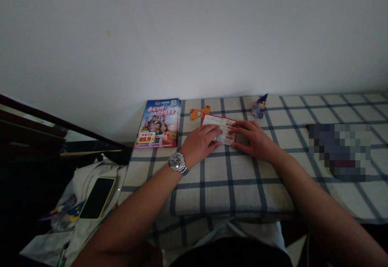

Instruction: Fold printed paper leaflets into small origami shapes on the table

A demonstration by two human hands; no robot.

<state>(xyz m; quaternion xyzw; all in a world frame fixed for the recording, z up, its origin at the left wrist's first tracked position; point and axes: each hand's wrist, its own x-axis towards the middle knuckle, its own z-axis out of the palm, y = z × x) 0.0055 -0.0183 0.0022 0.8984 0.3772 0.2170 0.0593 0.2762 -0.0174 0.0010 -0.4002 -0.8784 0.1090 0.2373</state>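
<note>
A red-bordered sheet of printed paper (224, 138) lies on the checked tablecloth (194, 192), tilted slightly. My left hand (200, 142), with a metal watch (178, 163) on its wrist, rests over the sheet's left part with fingers stretched out. From the other side, my right hand (254, 138) touches the sheet's right edge, its fingers spread. Both hands partly cover the print. To the left of my hands is a stack of colourful flyers (159, 123). A folded piece of printed paper (259, 107) with a pointed top stands beyond my right hand.
An orange teddy bear figure (196, 113) shows just behind the sheet. A dark blurred-out object (338, 151) lies on the right of the table. Lower left, a phone (97, 197) rests on pale crumpled material (68, 208). A white wall (194, 36) borders the table's back.
</note>
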